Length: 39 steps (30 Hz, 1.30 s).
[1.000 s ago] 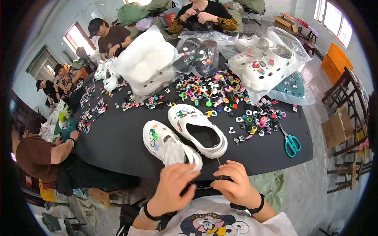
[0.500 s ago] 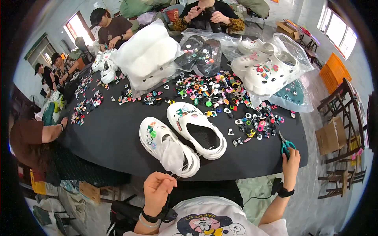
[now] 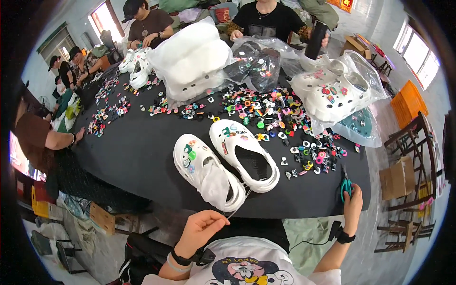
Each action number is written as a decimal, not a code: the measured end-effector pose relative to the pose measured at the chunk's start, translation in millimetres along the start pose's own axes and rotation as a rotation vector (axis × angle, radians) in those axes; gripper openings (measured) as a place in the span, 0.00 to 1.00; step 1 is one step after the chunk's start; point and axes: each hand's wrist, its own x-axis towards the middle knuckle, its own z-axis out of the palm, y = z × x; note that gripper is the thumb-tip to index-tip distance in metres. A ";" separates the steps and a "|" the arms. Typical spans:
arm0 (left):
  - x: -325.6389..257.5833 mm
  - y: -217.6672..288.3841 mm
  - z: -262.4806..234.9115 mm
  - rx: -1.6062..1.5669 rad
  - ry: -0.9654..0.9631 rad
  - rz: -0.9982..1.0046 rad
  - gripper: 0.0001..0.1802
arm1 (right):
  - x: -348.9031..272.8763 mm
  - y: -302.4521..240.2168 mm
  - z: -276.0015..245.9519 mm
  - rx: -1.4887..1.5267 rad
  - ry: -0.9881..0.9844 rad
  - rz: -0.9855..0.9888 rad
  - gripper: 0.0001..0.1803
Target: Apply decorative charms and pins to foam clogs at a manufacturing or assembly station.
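— Report on the hands, please.

— Left hand (image 3: 205,227) is held low, just short of the near table edge, fingers pinched narrow on a thin white string (image 3: 239,205) that runs up to the heel of the left white clog (image 3: 207,172). Right hand (image 3: 352,205) is out at the right end of the black table (image 3: 137,156), closed around the teal scissors (image 3: 345,187) (blades pointing away from the person).

— And the shoes?

— Both clogs lie side by side on the table, toes pointing away; the right white clog (image 3: 244,153) touches its partner near the heel. Each carries small coloured charms on the toe. A spread of loose charms (image 3: 280,114) lies just beyond, with bagged white clogs (image 3: 332,90) behind.
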 end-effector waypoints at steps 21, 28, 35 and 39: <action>50.7 -12.8 30.2 -0.394 -0.649 0.299 0.07 | -61.7 -166.1 -16.6 1.806 -1.731 -0.262 0.58; 47.6 -18.8 31.5 -0.429 -0.603 0.314 0.06 | -49.1 -180.3 -13.0 1.684 -1.747 -0.400 0.52; 45.4 -17.3 30.1 -0.415 -0.585 0.269 0.06 | -49.9 -181.9 -16.4 1.500 -1.531 -0.428 0.39; 39.5 -12.7 28.4 -0.387 -0.505 0.276 0.05 | -54.5 -167.9 -22.7 1.743 -1.506 -0.196 0.38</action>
